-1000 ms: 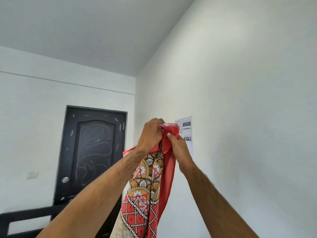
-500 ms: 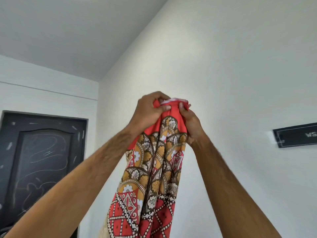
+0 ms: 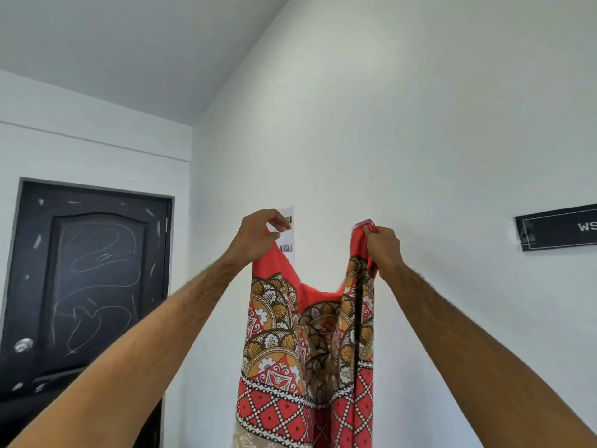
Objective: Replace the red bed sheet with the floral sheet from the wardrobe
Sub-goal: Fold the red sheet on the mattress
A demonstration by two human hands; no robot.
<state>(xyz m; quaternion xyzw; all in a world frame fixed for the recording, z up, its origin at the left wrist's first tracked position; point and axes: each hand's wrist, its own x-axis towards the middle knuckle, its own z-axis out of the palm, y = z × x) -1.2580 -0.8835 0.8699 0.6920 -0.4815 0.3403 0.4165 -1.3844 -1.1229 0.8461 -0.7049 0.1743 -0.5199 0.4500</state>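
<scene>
The red sheet point(image 3: 310, 344), printed with orange, brown and white floral medallions and a diamond border, hangs down in front of me from raised arms. My left hand point(image 3: 258, 236) pinches one part of its top edge between thumb and fingers. A short gap to the right, my right hand point(image 3: 381, 250) grips a bunched corner of the same edge. The cloth sags in a dip between the two hands and runs out of view at the bottom. The bed and the wardrobe are not in view.
A white wall fills the view ahead and right, with a black nameplate point(image 3: 559, 227) on it. A printed paper point(image 3: 289, 237) hangs on the wall behind my left hand. A black door point(image 3: 87, 286) with chalk scribbles stands at the left.
My hands, held together on the bunched top of the sheet, have parted sideways and dropped lower. The sheet's upper edge now spreads between them.
</scene>
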